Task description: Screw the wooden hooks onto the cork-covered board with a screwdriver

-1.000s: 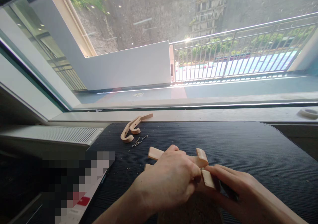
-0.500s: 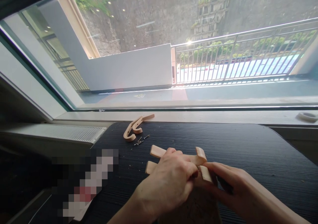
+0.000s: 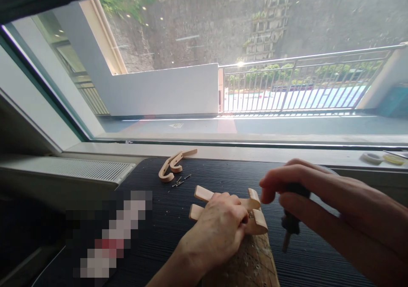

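Two pale wooden hooks, one farther back and one nearer, lie side by side with their curled ends to the right. My left hand is closed over their middles, pressing them against a worn wooden board. To the right, my right hand is raised with its fingers bent round a dark screwdriver-like tool. The tool's metal tip points down and is clear of the hooks. Part of its handle is hidden by the fingers.
Two more wooden hooks lie at the back of the black table, beside several small screws. Tape rolls sit on the windowsill. A pixelated strip lies at the left. The window stands behind.
My right hand has lifted off the hooks' curled ends and moved up and right, bringing the dark tool into view. My left hand stays on the hooks. The view has turned slightly right.
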### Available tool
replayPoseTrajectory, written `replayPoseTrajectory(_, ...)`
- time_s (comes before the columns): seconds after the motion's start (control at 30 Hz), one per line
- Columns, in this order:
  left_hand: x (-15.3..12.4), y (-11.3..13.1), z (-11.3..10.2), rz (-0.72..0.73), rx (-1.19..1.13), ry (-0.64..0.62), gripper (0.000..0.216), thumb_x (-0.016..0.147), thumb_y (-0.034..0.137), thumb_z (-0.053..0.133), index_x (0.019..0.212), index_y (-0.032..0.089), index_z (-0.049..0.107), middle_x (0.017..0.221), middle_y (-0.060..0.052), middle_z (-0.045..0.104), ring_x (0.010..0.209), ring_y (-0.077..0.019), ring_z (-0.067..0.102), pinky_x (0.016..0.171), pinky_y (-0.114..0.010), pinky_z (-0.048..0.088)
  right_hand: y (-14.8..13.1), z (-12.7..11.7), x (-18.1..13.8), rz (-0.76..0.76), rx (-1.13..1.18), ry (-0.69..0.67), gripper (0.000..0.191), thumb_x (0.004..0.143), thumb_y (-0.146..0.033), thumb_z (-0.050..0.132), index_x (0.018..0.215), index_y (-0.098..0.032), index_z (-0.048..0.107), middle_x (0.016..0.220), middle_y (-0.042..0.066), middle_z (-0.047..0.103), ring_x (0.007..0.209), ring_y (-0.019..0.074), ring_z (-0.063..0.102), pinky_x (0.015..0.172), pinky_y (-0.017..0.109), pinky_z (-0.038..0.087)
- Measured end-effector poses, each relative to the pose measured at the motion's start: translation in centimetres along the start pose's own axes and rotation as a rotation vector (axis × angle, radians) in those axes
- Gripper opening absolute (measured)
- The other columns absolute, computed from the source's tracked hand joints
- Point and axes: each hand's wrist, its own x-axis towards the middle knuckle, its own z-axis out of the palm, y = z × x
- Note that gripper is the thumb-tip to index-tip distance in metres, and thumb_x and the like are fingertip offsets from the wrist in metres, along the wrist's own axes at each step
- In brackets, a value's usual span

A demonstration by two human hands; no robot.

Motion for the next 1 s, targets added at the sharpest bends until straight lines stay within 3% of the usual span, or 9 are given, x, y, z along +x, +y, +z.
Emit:
replayPoseTrajectory(0.03, 0.0, 0.0, 0.0, -0.004, 0.001, 0.007, 0.007, 0.084, 0.019, 0.052, 0.082, 0.020, 0.059, 0.091, -0.001, 0.061, 0.090, -0.0177, 0.053, 0.083, -0.030, 0.038, -0.6, -0.1, 0.9, -0.048, -0.002, -0.065, 0.020, 0.089, -0.041, 0.046, 0.105, -0.037, 0.057, 0.094, -0.003, 0.067, 0.080, 0.0147, 0.062, 0.064, 0.021, 0.051)
replayPoseTrajectory(0.2, -0.1, -0.1, 0.0, -0.008, 0.005, 0.011, 0.007, 0.084, 0.018, 0.052, 0.082, 0.021, 0.058, 0.090, 0.000, 0.060, 0.088, -0.0166, 0.053, 0.082, -0.029, 0.038, -0.9, 0.8, 2.6, -0.030, 0.009, -0.060, 0.017, 0.091, -0.040, 0.045, 0.091, -0.028, 0.057, 0.074, -0.005, 0.064, 0.060, 0.0099, 0.056, 0.052, 0.019, 0.043)
replayPoseTrajectory(0.53, -0.3, -0.2, 0.2, 0.010, 0.011, 0.040, 0.006, 0.080, 0.017, 0.056, 0.074, 0.019, 0.056, 0.083, 0.001, 0.061, 0.082, -0.0157, 0.054, 0.076, -0.029, 0.037, 0.1, 2.2, 2.3, 0.023, 0.049, -0.287, 0.027, 0.093, -0.040, 0.040, 0.090, -0.022, 0.060, 0.074, -0.002, 0.064, 0.063, 0.0106, 0.054, 0.055, 0.020, 0.041)
replayPoseTrajectory(1.0, -0.2, -0.3, 0.4, 0.036, -0.004, 0.067, 0.008, 0.079, 0.016, 0.056, 0.072, 0.017, 0.057, 0.080, 0.000, 0.061, 0.077, -0.0152, 0.054, 0.069, -0.027, 0.034, 0.4, 2.6, 2.8, -0.006, 0.103, -0.269, 0.021, 0.089, -0.031, 0.046, 0.084, -0.021, 0.064, 0.069, -0.001, 0.064, 0.060, 0.0114, 0.053, 0.053, 0.020, 0.042)
